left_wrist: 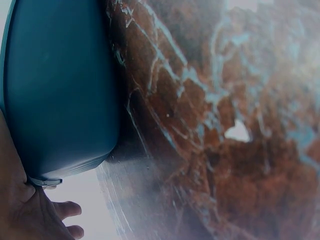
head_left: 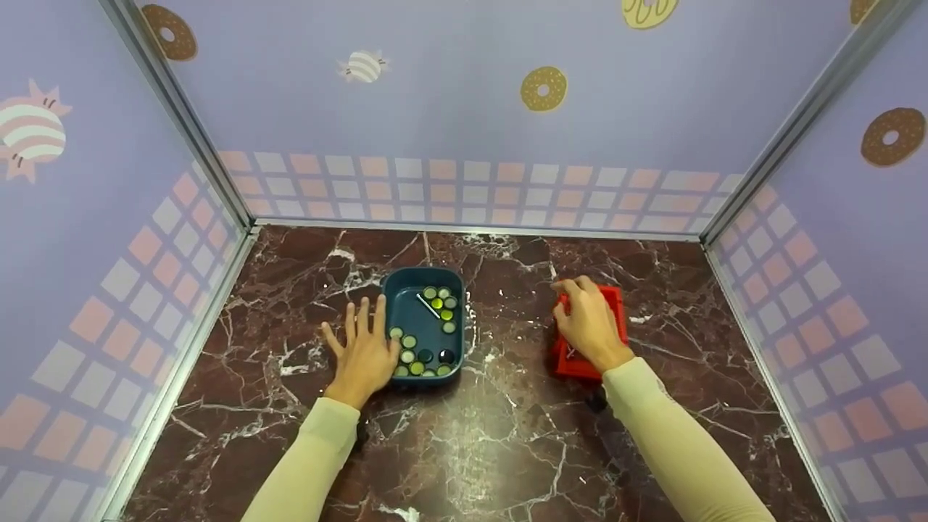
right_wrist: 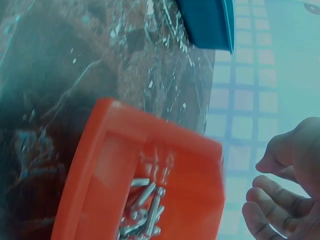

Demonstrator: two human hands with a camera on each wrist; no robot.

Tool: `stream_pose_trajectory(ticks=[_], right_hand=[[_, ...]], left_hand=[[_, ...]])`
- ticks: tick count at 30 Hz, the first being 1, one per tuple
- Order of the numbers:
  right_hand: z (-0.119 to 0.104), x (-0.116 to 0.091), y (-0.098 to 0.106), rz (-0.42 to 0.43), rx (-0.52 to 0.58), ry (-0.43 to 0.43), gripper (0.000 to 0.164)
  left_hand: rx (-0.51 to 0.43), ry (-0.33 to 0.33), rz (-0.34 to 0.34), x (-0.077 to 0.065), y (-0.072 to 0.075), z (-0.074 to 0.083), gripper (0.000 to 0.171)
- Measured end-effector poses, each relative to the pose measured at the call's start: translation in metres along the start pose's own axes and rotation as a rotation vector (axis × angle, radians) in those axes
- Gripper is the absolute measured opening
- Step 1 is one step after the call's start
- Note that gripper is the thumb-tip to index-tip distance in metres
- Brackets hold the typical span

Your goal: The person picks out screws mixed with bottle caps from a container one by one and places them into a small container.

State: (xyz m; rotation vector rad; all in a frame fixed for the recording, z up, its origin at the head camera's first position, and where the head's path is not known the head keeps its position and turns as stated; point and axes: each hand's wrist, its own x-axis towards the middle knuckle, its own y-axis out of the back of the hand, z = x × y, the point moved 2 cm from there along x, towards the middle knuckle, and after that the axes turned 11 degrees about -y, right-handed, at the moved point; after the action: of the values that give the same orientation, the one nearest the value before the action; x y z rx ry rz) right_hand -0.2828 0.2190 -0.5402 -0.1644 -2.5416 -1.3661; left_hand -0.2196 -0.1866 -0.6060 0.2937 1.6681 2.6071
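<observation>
A dark teal tray (head_left: 409, 304) holds several round pale-green and yellow-green discs, a black disc (head_left: 446, 356) and a slim silver rod (head_left: 428, 306). My left hand (head_left: 366, 359) lies at the tray's left rim with its fingers straight and spread; in the left wrist view the tray's outer wall (left_wrist: 60, 85) hides most of that hand. My right hand (head_left: 589, 322) hovers over a red bin (head_left: 612, 293), its fingers loosely bent. In the right wrist view, no object shows between the thumb and fingers. Metal bolts (right_wrist: 150, 210) lie heaped inside the bin.
Both containers stand on a dark red-brown marbled surface (head_left: 500, 428), apart from each other. Purple panels (head_left: 464, 109) with donut and candy prints enclose it at the back and sides, joined by metal corner posts (head_left: 181, 109).
</observation>
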Motion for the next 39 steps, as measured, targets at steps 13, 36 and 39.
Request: stream_pose_trajectory(ticks=[13, 36, 39], right_hand=[[-0.038, 0.000, -0.029, -0.062, 0.029, 0.093, 0.036], [-0.111, 0.018, -0.082, -0.268, -0.015, 0.221, 0.041], [-0.120, 0.021, -0.090, -0.295, -0.020, 0.243, 0.040]], left_hand=[[-0.005, 0.008, 0.003, -0.001, -0.001, -0.001, 0.080], [-0.026, -0.006, 0.021, -0.001, -0.001, -0.001, 0.081], [-0.024, -0.006, 0.019, -0.001, -0.001, 0.000, 0.081]])
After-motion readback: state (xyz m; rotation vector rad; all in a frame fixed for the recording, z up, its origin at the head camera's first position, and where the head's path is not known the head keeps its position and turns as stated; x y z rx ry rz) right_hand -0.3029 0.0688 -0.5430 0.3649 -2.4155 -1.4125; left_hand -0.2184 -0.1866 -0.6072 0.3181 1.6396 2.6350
